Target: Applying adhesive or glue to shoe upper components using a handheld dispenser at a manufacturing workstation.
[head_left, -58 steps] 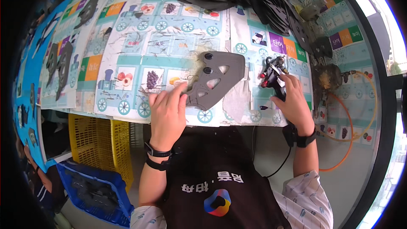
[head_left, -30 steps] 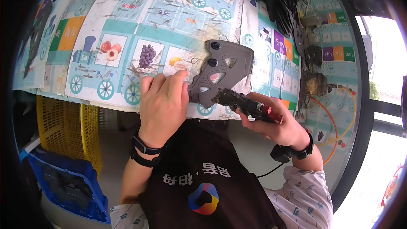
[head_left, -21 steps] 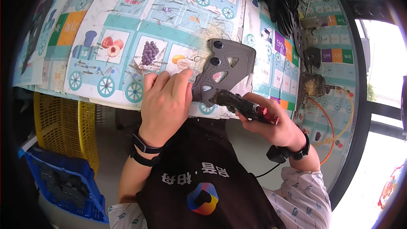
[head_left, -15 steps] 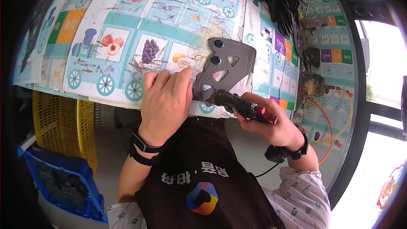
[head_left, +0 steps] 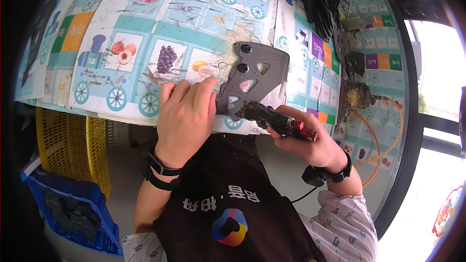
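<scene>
A dark grey moulded plastic part (head_left: 272,63), with triangular cut-outs and two round dark pegs or holes near its far end, lies on the paper-covered table at the centre. My left hand (head_left: 187,116) is closed at the part's near left edge; its fingertips are partly hidden, but they appear to pinch that edge. My right hand (head_left: 306,140) is wrapped round a grimy black hand tool (head_left: 272,119) with red ends, like a pair of nippers. The tool's dark head meets the near end of the part; its exact tip is hard to make out.
Fruit-picture sheets, worn and smudged, cover the table (head_left: 126,24). A pile of black parts (head_left: 310,0) lies at the far right. Below the left edge stand a yellow basket (head_left: 73,145) and a blue crate (head_left: 73,208) holding dark pieces. Orange hoses (head_left: 374,150) hang at the right.
The view shifts slightly. My left hand and the grey part appear a little further left; both grips stay the same.
</scene>
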Tool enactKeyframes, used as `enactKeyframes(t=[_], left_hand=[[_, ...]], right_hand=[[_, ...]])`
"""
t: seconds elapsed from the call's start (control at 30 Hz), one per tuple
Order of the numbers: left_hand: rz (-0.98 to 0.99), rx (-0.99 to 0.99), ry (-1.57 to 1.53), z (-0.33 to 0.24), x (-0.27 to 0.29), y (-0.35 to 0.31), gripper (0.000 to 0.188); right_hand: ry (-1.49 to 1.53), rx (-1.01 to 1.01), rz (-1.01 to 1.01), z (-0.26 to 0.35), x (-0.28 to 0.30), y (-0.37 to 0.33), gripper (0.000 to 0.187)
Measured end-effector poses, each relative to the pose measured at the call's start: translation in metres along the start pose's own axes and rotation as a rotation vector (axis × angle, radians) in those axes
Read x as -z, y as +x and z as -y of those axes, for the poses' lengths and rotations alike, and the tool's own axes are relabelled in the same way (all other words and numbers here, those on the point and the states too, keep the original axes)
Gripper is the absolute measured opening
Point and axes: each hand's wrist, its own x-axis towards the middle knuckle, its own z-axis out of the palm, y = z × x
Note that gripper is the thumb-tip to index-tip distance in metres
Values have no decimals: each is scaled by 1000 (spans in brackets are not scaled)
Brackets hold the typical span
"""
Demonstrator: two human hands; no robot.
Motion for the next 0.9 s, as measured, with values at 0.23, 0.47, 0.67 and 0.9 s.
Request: enactKeyframes(t=[0.23,0.47,0.67,0.9], left_hand=[[-2,1,-13,-1,0,1,29],[1,8,-12,-1,0,1,29],[-6,2,-5,-1,-1,1,29],[-17,-11,-5,0,-2,1,30]], right_hand=[[45,-40,-75,-5,3,-6,27],[44,-110,-75,-8,9,-8,33],[20,-177,-168,-13,12,-10,51],[60,-202,-256,-14,17,-10,46]])
